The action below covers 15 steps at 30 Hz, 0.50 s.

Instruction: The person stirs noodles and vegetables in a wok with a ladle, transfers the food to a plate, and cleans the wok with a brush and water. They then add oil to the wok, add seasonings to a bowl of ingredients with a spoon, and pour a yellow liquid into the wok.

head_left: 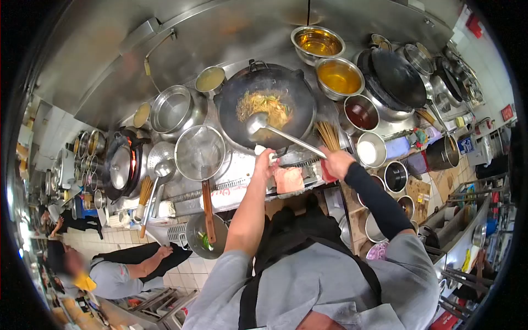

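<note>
A black wok (228, 110) sits on the range in front of me, with stir-fried noodles and bits of green (280, 113) in it. Fingers closed, my right hand (337, 164) grips the handle of a long steel ladle (257, 124), whose bowl rests at the noodles' near edge. At the wok's near rim, my left hand (265, 163) is closed around what looks like a white cloth (259, 149); the rim part beneath it is hidden. A folded pinkish cloth (289, 180) lies on the range edge between my hands.
A bamboo brush (328, 135) stands right of the wok. Bowls of yellow oil (340, 76) and a pot of dark red sauce (361, 112) are farther right. A wire strainer (200, 153) lies left, its handle over the edge. Flame shows beside a lidded wok (122, 168). Another person (113, 275) stands left.
</note>
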{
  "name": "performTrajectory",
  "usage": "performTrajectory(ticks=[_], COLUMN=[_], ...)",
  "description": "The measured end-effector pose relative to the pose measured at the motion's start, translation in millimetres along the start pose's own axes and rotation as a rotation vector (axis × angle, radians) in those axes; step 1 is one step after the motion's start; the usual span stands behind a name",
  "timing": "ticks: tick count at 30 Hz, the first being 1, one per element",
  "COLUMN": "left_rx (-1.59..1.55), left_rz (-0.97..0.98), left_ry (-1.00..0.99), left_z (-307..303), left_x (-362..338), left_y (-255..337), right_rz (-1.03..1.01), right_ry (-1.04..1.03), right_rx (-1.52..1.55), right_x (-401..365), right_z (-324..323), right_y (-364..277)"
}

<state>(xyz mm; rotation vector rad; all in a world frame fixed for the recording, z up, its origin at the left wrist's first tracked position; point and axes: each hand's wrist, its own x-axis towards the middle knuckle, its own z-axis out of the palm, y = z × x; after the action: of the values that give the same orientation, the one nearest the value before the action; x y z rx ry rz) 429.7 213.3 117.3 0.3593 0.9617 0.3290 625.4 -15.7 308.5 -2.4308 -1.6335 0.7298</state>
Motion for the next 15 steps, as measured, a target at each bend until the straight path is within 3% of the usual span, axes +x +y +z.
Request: performTrajectory(ticks=[1, 3, 4, 7, 9, 11, 13, 15], left_rx=[0.009, -0.138, -0.161, -0.171, -0.174, -0.261, -0.159, -0.038], left_rz=[0.054, 0.075, 0.035, -0.061, -0.013, -0.019, 0.048, 0.085], left_ry=[0.04, 0.035, 0.01, 0.02, 0.026, -0.091, -0.015, 0.078], left_z=[1.5, 27.3, 39.8, 71.7, 78.3, 66.8, 43.4, 26.1], left_x=[3.5, -50.8, -89.6, -168.9, -184.3, -151.8, -111.0, -103.3], left_y=[-7.1, -18.3, -22.3, -3.3, 21.5, 33.8, -1.5, -53.2], right_rz=[0.078, -0.114, -0.076, 0.255, 0.218, 0.159, -0.12, -0.011], right_ry=[-0.006, 0.15, 0.105, -0.312, -0.329, -0.352, -0.036, 0.009], right_rx=[0.061, 0.374, 0.595, 0.973, 0.999, 0.811, 0.476, 0.597], right_x=[-26.0, -66.3, -79.0, -118.4, -126.6, -108.2, -71.1, -38.7], right_z=[-6.3, -3.3, -3.5, -62.9, -84.3, -75.1, -30.2, 19.7], right_y=[-8.4, -5.4, -1.9, -1.2, -3.2, 6.9, 15.6, 23.6])
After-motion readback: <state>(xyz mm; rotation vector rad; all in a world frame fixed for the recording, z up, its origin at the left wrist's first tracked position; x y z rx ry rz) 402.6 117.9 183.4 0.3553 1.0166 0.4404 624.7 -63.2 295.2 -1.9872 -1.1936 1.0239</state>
